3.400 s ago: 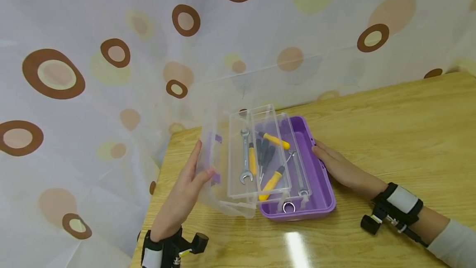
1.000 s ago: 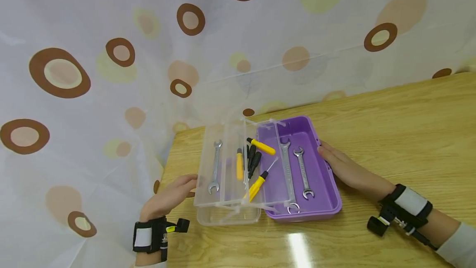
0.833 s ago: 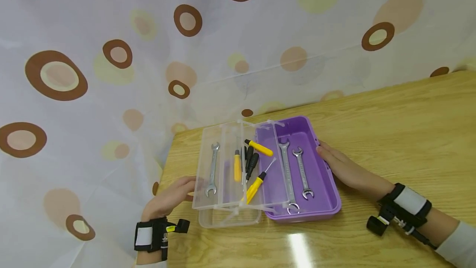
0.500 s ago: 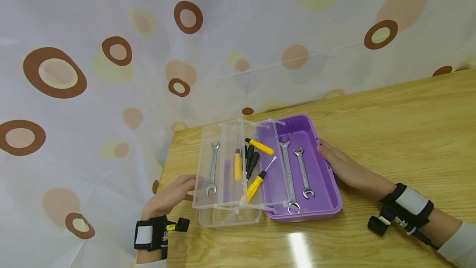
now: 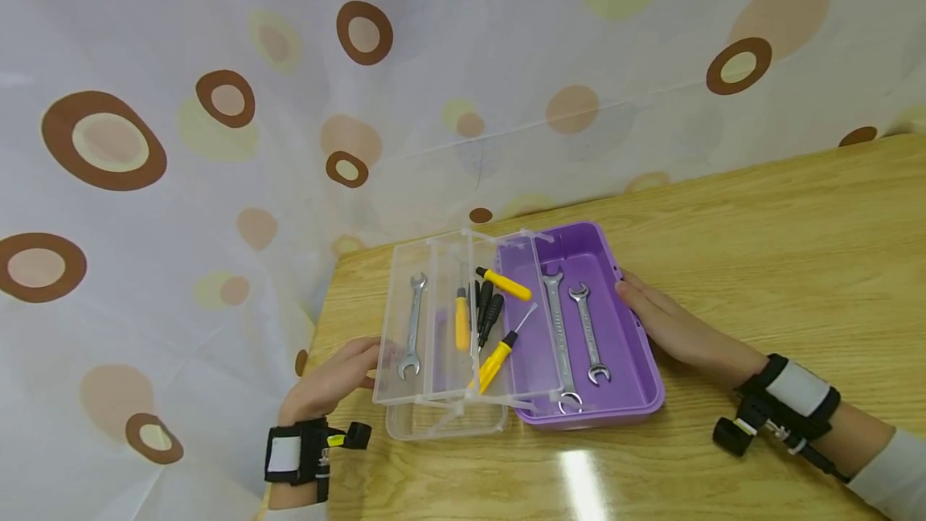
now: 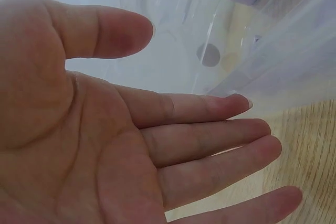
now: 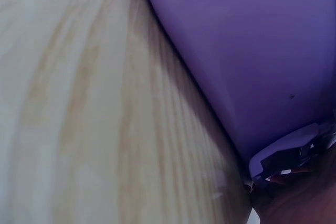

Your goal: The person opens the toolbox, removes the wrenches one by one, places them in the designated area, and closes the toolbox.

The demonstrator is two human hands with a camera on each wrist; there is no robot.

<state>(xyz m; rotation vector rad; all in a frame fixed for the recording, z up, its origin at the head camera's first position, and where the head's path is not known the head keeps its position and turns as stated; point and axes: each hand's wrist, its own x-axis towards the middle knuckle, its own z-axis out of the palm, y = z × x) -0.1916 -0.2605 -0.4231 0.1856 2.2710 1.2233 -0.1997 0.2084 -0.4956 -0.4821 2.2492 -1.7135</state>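
A purple toolbox (image 5: 622,376) stands unfolded on the table, its clear trays (image 5: 446,380) spread leftward over the clear lid (image 5: 405,426). My left hand (image 5: 336,380) is beside the trays' left edge, its fingertips partly behind them; the left wrist view shows the palm (image 6: 94,129) with straight fingers and nothing held. Against the toolbox's right wall my right hand (image 5: 669,328) rests, most of its fingers hidden. An open-end wrench (image 5: 414,328) lies in the left tray. Yellow screwdrivers (image 5: 506,285) and black-handled screwdrivers (image 5: 491,320) lie further right. Two wrenches (image 5: 589,336) are in the purple base.
The wooden table (image 5: 781,256) extends to the right and in front of the toolbox. A patterned curtain (image 5: 289,87) hangs behind it and along the left side. In the right wrist view, a purple latch (image 7: 283,153) is on the toolbox's side wall.
My left hand, earlier holding the raised lid, has let go and moved lower left. The lid and trays have swung out leftward and down. My right hand stays at the box; the last second shows little movement.
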